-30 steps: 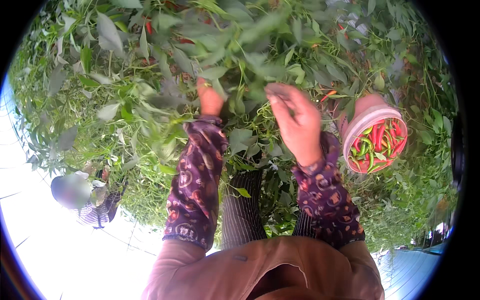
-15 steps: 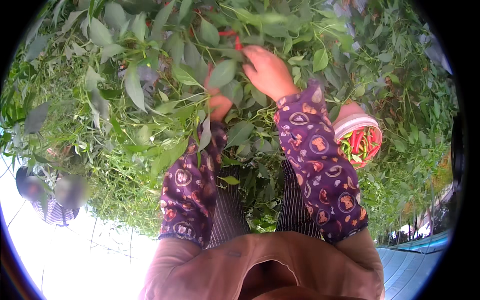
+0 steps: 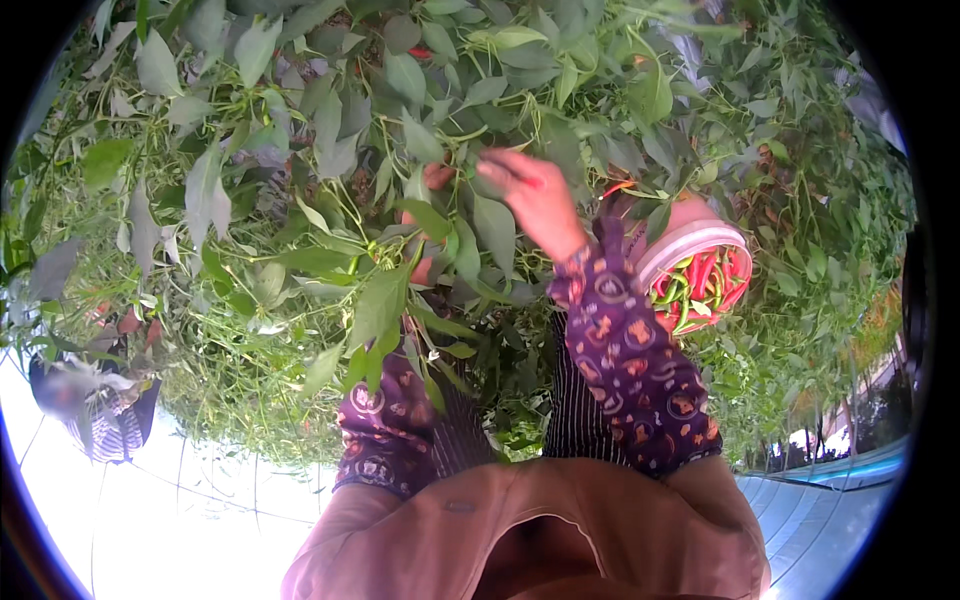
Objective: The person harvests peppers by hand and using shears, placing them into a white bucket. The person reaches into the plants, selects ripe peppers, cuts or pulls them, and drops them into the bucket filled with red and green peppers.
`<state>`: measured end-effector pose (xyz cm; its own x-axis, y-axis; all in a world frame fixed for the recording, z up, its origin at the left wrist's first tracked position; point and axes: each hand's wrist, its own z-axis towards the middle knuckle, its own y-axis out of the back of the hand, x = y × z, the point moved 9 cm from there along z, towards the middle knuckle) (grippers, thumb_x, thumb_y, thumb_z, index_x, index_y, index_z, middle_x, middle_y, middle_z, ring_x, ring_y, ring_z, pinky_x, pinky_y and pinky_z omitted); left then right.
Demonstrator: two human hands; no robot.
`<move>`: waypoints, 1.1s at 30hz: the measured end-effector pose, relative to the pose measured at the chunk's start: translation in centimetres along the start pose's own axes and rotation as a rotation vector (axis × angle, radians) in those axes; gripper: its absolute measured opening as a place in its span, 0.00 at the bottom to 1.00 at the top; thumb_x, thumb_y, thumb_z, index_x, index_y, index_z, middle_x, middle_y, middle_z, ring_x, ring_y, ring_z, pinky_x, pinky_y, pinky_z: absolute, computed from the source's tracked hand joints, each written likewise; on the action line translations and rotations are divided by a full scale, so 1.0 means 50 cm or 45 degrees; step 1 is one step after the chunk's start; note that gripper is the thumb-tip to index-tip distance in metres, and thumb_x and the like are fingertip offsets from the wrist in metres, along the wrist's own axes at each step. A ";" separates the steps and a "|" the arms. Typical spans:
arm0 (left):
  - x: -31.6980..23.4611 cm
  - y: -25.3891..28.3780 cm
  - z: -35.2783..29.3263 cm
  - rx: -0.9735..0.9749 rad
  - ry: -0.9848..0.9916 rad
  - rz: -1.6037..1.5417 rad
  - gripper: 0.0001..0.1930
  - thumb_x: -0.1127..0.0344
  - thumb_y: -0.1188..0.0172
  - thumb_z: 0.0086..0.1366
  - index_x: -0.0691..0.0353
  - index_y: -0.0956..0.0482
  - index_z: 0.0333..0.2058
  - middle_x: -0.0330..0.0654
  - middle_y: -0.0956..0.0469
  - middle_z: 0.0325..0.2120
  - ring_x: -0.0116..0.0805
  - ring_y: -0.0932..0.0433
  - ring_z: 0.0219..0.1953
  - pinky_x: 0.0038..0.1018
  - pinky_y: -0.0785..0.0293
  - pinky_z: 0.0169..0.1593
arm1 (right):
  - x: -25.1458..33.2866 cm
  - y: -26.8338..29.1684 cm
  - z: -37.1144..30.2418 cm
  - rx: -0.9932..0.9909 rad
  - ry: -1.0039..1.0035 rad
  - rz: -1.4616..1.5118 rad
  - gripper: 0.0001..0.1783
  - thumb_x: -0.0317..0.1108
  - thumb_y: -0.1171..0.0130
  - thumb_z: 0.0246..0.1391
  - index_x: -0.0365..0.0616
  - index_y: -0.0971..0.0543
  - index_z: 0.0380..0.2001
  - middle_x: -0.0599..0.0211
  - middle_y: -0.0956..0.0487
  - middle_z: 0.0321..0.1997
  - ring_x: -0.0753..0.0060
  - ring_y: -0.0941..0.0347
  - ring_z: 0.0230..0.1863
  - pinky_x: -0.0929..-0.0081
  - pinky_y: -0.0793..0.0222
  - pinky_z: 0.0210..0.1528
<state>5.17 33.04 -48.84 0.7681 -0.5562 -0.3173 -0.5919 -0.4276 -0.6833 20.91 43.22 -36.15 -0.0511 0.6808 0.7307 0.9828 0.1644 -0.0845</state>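
My right hand (image 3: 540, 200) is among the pepper plant's leaves, fingers pointing left and drawn together. Red shows between its thumb and fingers, apparently a chili pepper (image 3: 533, 183) mostly hidden by the hand. Leaves cover most of my left hand (image 3: 420, 215), which is just left of the right one; its fingers cannot be made out. Close to my right wrist is a slim red-orange chili pepper (image 3: 618, 188). A pink bucket (image 3: 652, 268) with a pale rim stands to the right of my right forearm. Red and green chili peppers (image 3: 705, 283) lie inside it.
Dense pepper plants (image 3: 380, 310) surround my hands and legs. Another red chili (image 3: 420, 52) shows among leaves at the far side. A blurred person (image 3: 95, 400) is at the left edge. Blue sheeting (image 3: 830, 510) spreads at the lower right.
My right hand has come back toward me from the red chili it was touching. The leafy branches have shifted, and leaves now hide more of my left forearm.
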 end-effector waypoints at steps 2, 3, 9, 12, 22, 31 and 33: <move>0.007 -0.035 -0.036 0.369 -0.031 0.447 0.30 0.67 0.31 0.58 0.62 0.32 0.59 0.41 0.22 0.42 0.29 0.22 0.38 0.25 0.24 0.39 | 0.037 -0.008 -0.065 -0.063 0.348 -0.309 0.16 0.39 0.40 0.62 0.38 0.20 0.47 0.54 0.19 0.41 0.58 0.22 0.41 0.69 0.28 0.45; 0.015 -0.017 -0.052 0.256 -0.069 0.551 0.27 0.67 0.32 0.60 0.62 0.31 0.57 0.41 0.21 0.41 0.29 0.22 0.38 0.25 0.24 0.40 | 0.045 -0.009 -0.092 -0.107 0.431 -0.388 0.16 0.39 0.41 0.62 0.40 0.20 0.47 0.52 0.20 0.39 0.53 0.23 0.39 0.65 0.28 0.43; 0.200 0.017 -0.099 0.046 0.192 0.039 0.22 0.63 0.46 0.71 0.58 0.34 0.61 0.41 0.26 0.52 0.33 0.25 0.53 0.29 0.28 0.55 | 0.081 -0.028 -0.103 0.114 0.500 -1.245 0.16 0.32 0.45 0.54 0.43 0.19 0.46 0.61 0.20 0.34 0.56 0.26 0.38 0.60 0.30 0.41; 0.102 -0.007 -0.076 -0.033 -0.467 1.221 0.14 0.60 0.43 0.68 0.61 0.23 0.47 0.40 0.21 0.39 0.34 0.21 0.40 0.29 0.26 0.45 | 0.096 -0.024 -0.060 0.297 0.286 -1.441 0.18 0.29 0.46 0.51 0.42 0.20 0.46 0.60 0.18 0.33 0.55 0.24 0.40 0.59 0.30 0.43; 0.109 -0.089 -0.021 -0.154 0.015 -0.427 0.11 0.65 0.37 0.56 0.65 0.21 0.35 0.42 0.19 0.34 0.40 0.18 0.35 0.34 0.23 0.36 | 0.009 -0.066 -0.012 0.952 -0.815 -0.102 0.31 0.42 0.42 0.64 0.39 0.36 0.64 0.61 0.24 0.56 0.71 0.25 0.52 0.71 0.26 0.46; -0.020 -0.201 -0.047 -0.307 -0.631 1.589 0.26 0.60 0.36 0.48 0.49 0.22 0.50 0.43 0.21 0.45 0.45 0.25 0.53 0.50 0.31 0.55 | 0.031 -0.067 -0.025 0.383 -0.096 -1.497 0.16 0.31 0.44 0.60 0.36 0.30 0.49 0.49 0.19 0.32 0.39 0.23 0.34 0.51 0.28 0.37; 0.001 -0.209 -0.045 -0.184 -0.378 1.811 0.30 0.60 0.37 0.49 0.49 0.26 0.55 0.42 0.23 0.51 0.44 0.29 0.60 0.55 0.35 0.59 | 0.064 -0.059 -0.054 0.364 -0.049 -1.563 0.16 0.33 0.46 0.61 0.37 0.29 0.49 0.43 0.21 0.35 0.37 0.24 0.37 0.51 0.28 0.38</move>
<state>10.84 35.88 -40.22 -0.4640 -0.4047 -0.7880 -0.8839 0.2700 0.3818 18.32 42.98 -31.73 -0.9110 -0.0101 0.4122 0.2114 0.8469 0.4878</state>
